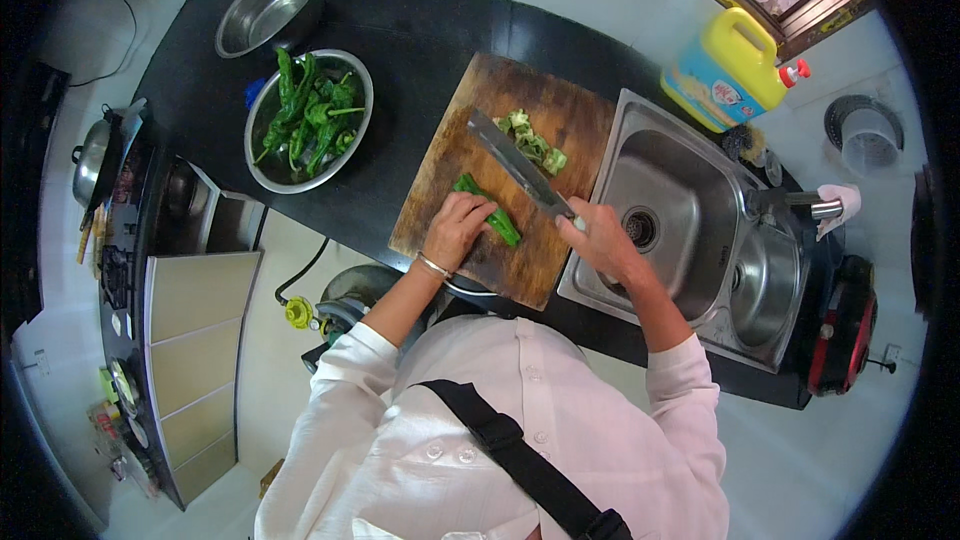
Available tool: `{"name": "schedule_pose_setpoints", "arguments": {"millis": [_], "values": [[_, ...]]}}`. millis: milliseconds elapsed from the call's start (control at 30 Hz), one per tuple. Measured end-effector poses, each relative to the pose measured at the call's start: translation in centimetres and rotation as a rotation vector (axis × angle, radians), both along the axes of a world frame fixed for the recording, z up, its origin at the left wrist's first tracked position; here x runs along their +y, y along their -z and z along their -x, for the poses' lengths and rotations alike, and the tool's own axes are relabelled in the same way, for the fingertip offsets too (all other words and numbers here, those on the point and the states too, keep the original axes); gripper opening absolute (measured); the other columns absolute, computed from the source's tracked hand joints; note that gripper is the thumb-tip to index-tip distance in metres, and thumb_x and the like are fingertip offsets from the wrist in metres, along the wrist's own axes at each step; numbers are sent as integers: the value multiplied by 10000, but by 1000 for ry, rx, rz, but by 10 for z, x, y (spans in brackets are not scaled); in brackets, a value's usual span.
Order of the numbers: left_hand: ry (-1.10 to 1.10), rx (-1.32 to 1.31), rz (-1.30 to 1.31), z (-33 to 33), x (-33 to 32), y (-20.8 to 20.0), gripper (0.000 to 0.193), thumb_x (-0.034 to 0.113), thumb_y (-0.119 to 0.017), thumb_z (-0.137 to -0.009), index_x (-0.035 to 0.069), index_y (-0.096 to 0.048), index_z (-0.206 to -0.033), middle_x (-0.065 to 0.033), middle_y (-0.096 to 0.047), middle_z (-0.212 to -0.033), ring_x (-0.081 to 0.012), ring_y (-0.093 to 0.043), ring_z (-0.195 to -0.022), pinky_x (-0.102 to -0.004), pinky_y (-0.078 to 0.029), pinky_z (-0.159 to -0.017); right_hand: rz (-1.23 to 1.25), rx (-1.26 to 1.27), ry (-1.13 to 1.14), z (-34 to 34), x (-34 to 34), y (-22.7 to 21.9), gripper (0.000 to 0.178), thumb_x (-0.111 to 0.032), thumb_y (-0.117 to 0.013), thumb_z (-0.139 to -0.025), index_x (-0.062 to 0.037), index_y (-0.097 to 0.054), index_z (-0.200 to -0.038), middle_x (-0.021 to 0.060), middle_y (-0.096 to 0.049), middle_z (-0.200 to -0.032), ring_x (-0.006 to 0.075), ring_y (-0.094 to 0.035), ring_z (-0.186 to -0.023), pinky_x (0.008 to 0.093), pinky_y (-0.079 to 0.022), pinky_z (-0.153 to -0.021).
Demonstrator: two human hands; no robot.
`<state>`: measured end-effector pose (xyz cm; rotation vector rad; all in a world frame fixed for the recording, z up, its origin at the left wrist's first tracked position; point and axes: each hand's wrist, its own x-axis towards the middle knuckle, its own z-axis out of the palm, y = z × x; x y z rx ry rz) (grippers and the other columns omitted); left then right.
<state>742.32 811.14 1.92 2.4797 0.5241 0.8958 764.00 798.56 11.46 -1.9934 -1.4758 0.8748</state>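
Note:
On a worn wooden cutting board (435,202), my left hand (458,228) presses a long green pepper (504,227) down with its fingers closed over it. My right hand (598,238) grips the handle of a broad-bladed kitchen knife (515,164). The blade points up and left, just right of the pepper and apart from it. Beyond the blade lies a small pile of pale green pepper scraps (536,143). Left of the board, a steel bowl (364,130) holds several whole green peppers (318,112).
A steel double-basin sink (690,175) adjoins the board's right side. A yellow jug with a red cap (725,70) stands behind it. Another steel bowl (270,6) sits at the back left of the black counter (420,20). Below the counter's left part is a gas cylinder (360,290).

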Motion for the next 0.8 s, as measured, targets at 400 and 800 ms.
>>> {"name": "schedule_pose_setpoints", "arguments": {"millis": [400,800], "values": [[-19,-44,-47,3,3,14,233,63,-735,-682,79,-678,-907,-62,-657,-867,-263,-606,-894,-377,-486,-782,17,-179,-68,39,-33,-4,198,-177,-570,-866,7,-510,-826,240,-574,-642,434,-579,-626,515,-457,-578],[-3,24,-138,9,9,24,184,95,-576,-737,98,-689,-883,-29,-659,-867,-211,-612,-878,-353,-468,-776,56,-357,-195,39,-41,-4,183,-185,-573,-871,-15,-512,-841,221,-589,-650,401,-607,-614,512,-470,-531]]}}
